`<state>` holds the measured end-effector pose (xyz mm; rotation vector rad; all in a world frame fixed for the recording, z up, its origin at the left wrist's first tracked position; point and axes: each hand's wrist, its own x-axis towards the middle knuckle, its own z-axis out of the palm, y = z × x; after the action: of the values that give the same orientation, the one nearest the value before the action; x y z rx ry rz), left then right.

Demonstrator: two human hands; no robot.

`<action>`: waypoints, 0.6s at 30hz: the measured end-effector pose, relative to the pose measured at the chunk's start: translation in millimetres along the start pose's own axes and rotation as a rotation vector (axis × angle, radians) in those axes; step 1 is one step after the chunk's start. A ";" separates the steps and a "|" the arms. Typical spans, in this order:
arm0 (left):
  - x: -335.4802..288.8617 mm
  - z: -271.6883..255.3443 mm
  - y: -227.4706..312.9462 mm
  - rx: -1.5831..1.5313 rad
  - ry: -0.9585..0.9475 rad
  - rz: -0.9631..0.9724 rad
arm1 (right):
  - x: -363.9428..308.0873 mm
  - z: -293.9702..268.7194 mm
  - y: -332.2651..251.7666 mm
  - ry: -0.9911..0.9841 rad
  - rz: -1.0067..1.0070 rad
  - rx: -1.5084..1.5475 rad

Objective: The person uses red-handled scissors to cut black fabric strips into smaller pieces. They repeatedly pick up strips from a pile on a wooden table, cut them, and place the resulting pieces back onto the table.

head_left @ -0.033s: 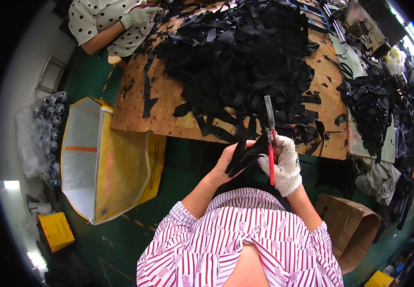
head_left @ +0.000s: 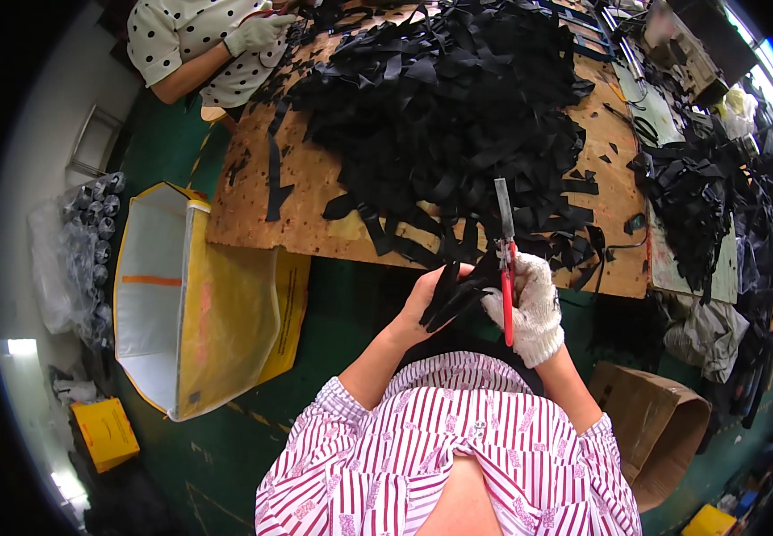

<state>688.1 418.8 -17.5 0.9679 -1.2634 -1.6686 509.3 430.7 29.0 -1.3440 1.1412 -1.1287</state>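
Note:
My bare left hand (head_left: 417,306) is closed round a small bunch of black fabric strips (head_left: 451,299) in front of the table's near edge. In my right hand (head_left: 534,308), which wears a white knitted glove, are red-handled scissors (head_left: 507,290) with a long grey blade pointing away from me. The bunch reaches across to the gloved fingertips; whether they pinch it too I cannot tell. Just beyond both hands, a large heap of black strips (head_left: 458,116) covers much of the wooden table (head_left: 252,201), and loose pieces hang over its near edge.
At left stands an open yellow bag (head_left: 234,308) with a white inside. A cardboard box (head_left: 650,424) sits on the floor at right. Across the table's far left is a person in a dotted top (head_left: 199,45), one hand gloved. Another black pile (head_left: 690,196) lies right.

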 end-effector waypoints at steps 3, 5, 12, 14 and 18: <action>0.3 0.2 9.6 -0.693 0.004 -0.426 | -1.8 -3.0 6.1 -0.021 0.009 -0.004; 0.0 5.7 16.3 -0.463 -0.169 -0.286 | -4.2 -7.5 16.2 -0.046 0.063 0.085; 6.4 -6.6 35.4 0.571 0.058 0.297 | 0.0 4.5 11.6 0.104 0.079 0.129; 21.8 -21.9 59.4 0.234 0.209 0.158 | 4.7 -3.1 10.3 0.164 0.082 0.133; 67.0 -66.4 103.5 0.478 0.541 0.320 | 1.3 -17.1 9.9 0.260 0.222 0.154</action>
<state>739.3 316.3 63.0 1.3060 -1.3647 -0.7895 491.9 426.9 20.3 -0.9465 1.3258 -1.2233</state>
